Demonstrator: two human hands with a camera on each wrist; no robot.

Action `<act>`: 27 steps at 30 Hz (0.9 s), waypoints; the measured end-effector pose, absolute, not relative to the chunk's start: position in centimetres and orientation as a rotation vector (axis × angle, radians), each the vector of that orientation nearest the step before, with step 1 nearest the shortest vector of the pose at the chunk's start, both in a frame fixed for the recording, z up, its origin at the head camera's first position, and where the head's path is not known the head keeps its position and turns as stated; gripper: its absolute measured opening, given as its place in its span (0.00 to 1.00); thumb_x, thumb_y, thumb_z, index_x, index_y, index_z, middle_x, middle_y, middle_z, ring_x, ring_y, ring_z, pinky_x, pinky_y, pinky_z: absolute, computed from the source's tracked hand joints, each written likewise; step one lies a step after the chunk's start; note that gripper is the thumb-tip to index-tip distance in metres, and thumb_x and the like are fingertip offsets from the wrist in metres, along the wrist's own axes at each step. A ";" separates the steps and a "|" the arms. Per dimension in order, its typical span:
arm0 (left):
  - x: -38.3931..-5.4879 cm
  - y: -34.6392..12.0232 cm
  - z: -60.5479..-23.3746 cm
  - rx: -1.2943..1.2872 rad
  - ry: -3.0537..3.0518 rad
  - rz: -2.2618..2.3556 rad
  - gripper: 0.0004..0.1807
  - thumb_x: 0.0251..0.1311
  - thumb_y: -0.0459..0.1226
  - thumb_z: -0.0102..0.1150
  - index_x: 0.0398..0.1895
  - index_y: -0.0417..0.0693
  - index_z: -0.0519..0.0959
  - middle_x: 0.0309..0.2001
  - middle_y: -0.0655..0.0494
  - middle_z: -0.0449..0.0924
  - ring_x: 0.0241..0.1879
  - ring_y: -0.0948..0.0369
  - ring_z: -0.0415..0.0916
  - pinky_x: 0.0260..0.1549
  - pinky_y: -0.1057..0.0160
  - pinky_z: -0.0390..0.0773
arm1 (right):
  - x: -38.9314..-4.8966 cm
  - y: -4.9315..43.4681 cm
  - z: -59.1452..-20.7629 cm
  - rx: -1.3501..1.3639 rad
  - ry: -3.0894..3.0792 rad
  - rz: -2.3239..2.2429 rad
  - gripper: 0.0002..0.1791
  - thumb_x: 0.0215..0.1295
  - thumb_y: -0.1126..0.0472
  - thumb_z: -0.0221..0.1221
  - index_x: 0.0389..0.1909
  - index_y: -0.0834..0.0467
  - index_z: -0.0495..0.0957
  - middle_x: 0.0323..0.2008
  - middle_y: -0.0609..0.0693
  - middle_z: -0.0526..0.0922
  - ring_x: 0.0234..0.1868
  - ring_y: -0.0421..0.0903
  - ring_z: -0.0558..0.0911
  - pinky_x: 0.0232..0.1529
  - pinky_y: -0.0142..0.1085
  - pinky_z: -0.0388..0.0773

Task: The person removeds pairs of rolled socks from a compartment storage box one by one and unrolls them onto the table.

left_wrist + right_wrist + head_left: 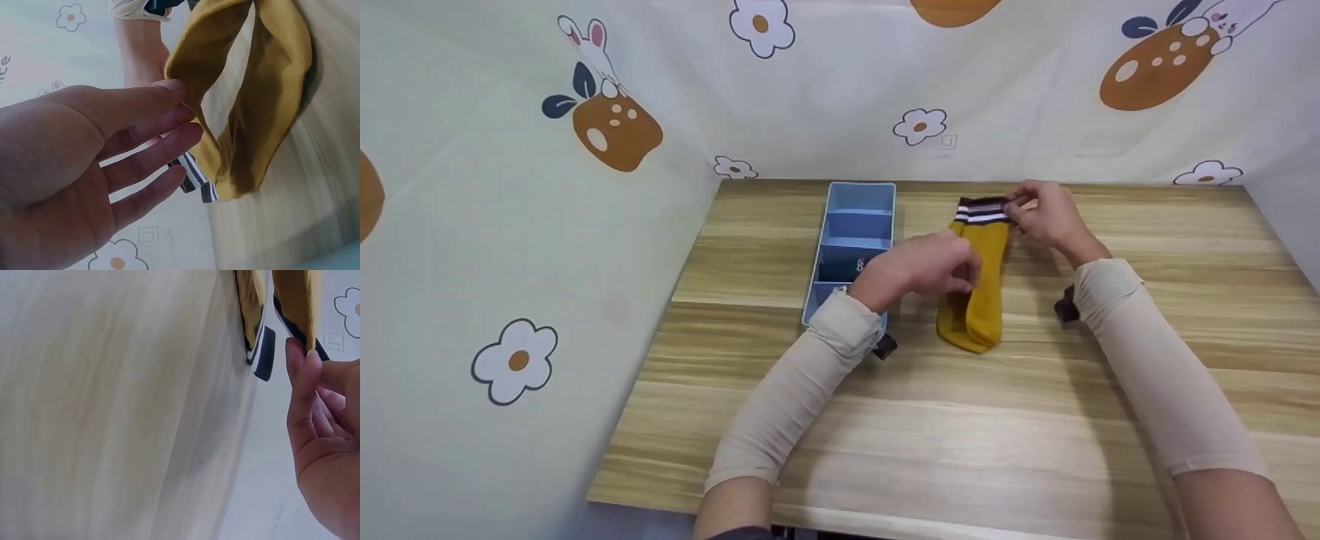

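Note:
A pair of mustard-yellow socks (986, 300) with dark-and-white striped cuffs (982, 211) lies lengthwise on the table, cuffs toward the back wall. My right hand (1050, 214) pinches the cuff's right edge between thumb and finger; the right wrist view shows this grip on the sock edge (301, 309). Over the middle of the socks is my left hand (934, 262). Its thumb and index finger pinch an edge of the yellow fabric (275, 84) in the left wrist view, the other fingers loosely bent. Two layers of fabric stand apart there with a gap between them.
Left of the socks stands a light-blue divided box (861, 196), partly covered by my left forearm. A dark folded item (838, 266) with white markings sits in one compartment. The wooden table (930, 450) meets a patterned curtain wall (825, 97) at the back.

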State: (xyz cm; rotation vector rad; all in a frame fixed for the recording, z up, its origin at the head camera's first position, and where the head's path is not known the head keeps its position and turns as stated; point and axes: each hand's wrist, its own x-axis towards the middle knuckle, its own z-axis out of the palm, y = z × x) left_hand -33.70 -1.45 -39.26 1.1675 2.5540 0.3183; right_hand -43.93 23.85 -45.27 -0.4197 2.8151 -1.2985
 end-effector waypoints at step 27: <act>-31.5 3.4 -43.4 1.198 2.718 0.285 0.11 0.77 0.47 0.64 0.54 0.62 0.91 0.49 0.66 0.90 0.49 0.64 0.82 0.53 0.64 0.82 | -43.4 28.6 -46.4 -0.312 2.855 -1.076 0.13 0.75 0.61 0.64 0.51 0.68 0.84 0.44 0.68 0.91 0.29 0.36 0.85 0.31 0.25 0.78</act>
